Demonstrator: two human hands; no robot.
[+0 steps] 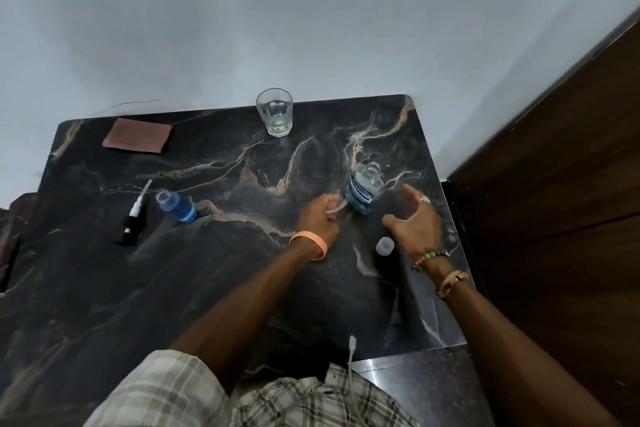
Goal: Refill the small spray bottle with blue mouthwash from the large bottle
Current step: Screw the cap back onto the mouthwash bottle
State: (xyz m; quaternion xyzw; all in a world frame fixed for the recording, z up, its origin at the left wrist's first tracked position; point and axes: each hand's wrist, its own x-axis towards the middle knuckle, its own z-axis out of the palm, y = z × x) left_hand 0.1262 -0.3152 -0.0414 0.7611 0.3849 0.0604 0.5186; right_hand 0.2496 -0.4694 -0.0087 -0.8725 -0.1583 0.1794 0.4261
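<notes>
The large mouthwash bottle [364,191] stands uncapped at the right of the dark marble table [242,270], with blue liquid low inside it. Its clear cap [385,246] sits nearer to me. At the left, the small spray bottle [176,207] stands open, partly filled with blue liquid. Its black-and-white pump head [133,218] lies beside it. My left hand [317,220] is just left of the large bottle and pinches a thin pale strip [335,209]. My right hand [417,222] hovers just right of the bottle with its fingers spread, not touching it.
A drinking glass [274,112] with a little clear water stands at the table's far edge. A brown cloth [138,139] lies at the far left corner. A wooden panel [554,184] borders the right side, and a white cable [351,357] hangs at the near edge.
</notes>
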